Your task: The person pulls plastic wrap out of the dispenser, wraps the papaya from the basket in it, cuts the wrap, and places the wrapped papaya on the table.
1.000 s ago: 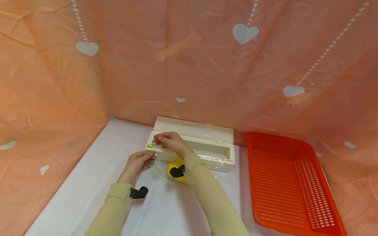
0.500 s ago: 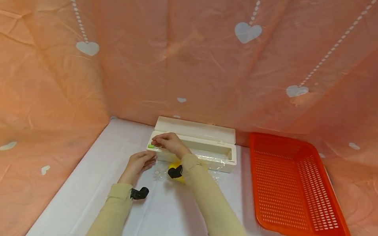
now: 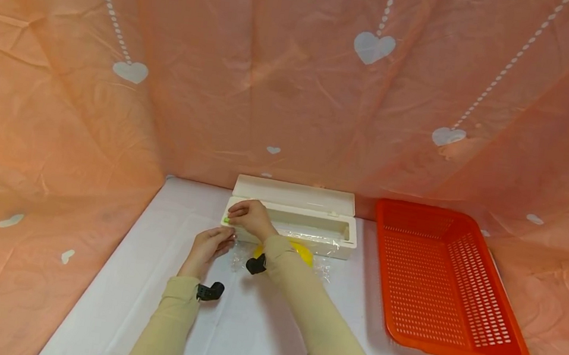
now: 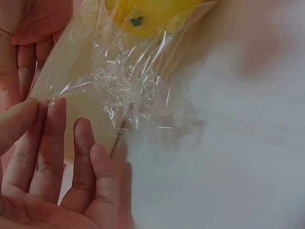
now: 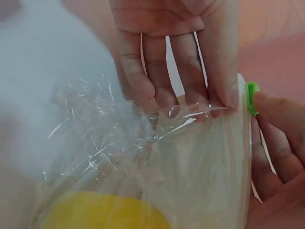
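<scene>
A cream cling film dispenser box (image 3: 308,245) sits with its lid (image 3: 293,195) raised. Clear cling film (image 4: 128,81) runs from its front edge, wrapped and bunched around a yellow fruit (image 3: 301,253) with a small dark green spot. At the box's left front corner, my left hand (image 3: 206,248) pinches the film's edge between thumb and forefinger; its other fingers stand apart. My right hand (image 3: 253,219) reaches over the box to the green slide cutter (image 5: 252,98) at the left end. Its thumb rests on the cutter, with the fingers bent behind the box edge. My right sleeve partly hides the fruit.
A red-orange perforated plastic basket (image 3: 456,349) stands to the right of the box on the white-covered table (image 3: 236,339). Close behind the box hangs a peach curtain (image 3: 305,102) with white hearts, which also encloses both sides.
My right hand has turned slightly at the wrist, and the sleeve has shifted so more of the yellow fruit shows. The left hand keeps its place at the film.
</scene>
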Demonstrator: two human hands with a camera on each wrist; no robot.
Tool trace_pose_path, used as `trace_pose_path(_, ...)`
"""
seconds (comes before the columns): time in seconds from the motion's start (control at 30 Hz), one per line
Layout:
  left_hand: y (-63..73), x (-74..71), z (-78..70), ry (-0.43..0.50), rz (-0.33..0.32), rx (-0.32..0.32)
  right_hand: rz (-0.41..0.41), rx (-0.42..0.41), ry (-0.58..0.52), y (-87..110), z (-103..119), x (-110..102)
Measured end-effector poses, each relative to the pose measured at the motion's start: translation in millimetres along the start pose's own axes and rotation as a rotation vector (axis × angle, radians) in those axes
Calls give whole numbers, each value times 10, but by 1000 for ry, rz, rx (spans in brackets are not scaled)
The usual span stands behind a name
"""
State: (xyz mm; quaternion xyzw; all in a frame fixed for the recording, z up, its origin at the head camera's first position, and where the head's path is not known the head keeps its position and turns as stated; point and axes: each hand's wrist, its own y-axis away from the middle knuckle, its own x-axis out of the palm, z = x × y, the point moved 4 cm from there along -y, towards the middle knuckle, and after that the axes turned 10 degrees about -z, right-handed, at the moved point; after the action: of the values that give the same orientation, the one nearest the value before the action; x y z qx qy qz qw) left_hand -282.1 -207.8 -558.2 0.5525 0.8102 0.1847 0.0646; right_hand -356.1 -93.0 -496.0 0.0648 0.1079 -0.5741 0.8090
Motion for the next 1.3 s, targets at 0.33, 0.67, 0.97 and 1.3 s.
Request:
trace_pose_path(0.33,10,-15,-10,42,-3,20,-18,1,9,-16,-37,-86)
trace_pose_path(0.67,47,-16,33,-11,-24,15,15,4,58,50,-74,-181)
trace_pose_path(0.97,55,-30,31,9,-72,6,22,-3,16,67,-93,-173)
trace_pose_path(1.3,75,-51,-34,13,-76,-60,27,14,-60,61,-82,-199)
